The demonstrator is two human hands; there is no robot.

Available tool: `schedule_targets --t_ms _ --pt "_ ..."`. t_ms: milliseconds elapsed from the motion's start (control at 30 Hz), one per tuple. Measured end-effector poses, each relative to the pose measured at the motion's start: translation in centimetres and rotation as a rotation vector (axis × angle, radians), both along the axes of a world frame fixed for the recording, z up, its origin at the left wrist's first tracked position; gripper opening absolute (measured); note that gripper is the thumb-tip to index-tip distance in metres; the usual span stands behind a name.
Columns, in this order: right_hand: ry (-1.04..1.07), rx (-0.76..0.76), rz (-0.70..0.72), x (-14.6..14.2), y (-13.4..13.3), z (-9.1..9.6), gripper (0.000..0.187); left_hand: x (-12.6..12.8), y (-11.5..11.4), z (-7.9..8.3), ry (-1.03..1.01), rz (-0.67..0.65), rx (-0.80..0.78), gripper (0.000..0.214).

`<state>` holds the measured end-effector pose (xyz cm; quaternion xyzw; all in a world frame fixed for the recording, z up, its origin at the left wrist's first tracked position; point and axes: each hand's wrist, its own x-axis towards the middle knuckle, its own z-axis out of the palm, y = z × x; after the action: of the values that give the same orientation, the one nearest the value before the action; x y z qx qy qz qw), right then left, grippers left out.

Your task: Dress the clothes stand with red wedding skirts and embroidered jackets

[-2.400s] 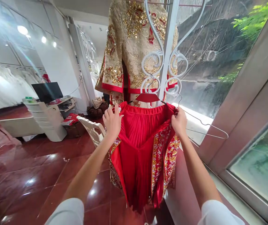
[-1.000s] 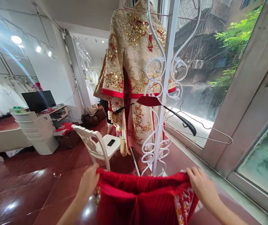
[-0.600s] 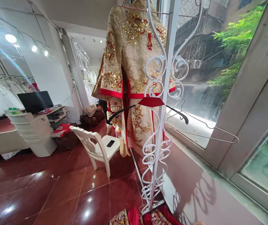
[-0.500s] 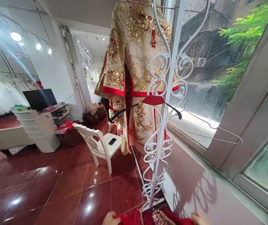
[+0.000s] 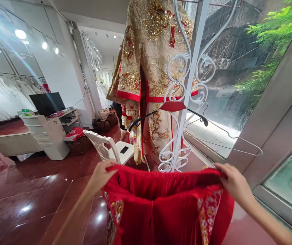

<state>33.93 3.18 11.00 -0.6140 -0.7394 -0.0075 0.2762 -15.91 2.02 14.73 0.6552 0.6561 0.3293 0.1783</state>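
Note:
I hold a red pleated skirt [image 5: 161, 200] with gold-embroidered side panels stretched out by its waistband low in front of me. My left hand [image 5: 100, 175] is closed on the waistband's left end. My right hand [image 5: 234, 183] grips the right end. Above the skirt an empty hanger [image 5: 172, 108], black with a red middle, hangs on a white scrolled metal stand [image 5: 186, 85]. Behind the stand hangs a gold embroidered robe [image 5: 148, 68] with red trim.
A wire hanger [image 5: 235, 143] dangles right of the stand beside the large window [image 5: 237, 68]. A white plastic chair [image 5: 110, 151] with a black phone [image 5: 124, 149] on its seat stands on the glossy red tile floor. A white desk [image 5: 49, 132] with a monitor is at left.
The skirt came off the black hanger and dropped below the view. Now both hands have raised it again, stretched by the waistband.

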Motion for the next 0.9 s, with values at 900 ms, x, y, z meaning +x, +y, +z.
schedule_targets --t_ms 900 --pt "1.081 -0.093 0.134 -4.2 14.6 13.8 0.093 0.3 15.4 17.8 -0.545 0.002 0.033 0.03"
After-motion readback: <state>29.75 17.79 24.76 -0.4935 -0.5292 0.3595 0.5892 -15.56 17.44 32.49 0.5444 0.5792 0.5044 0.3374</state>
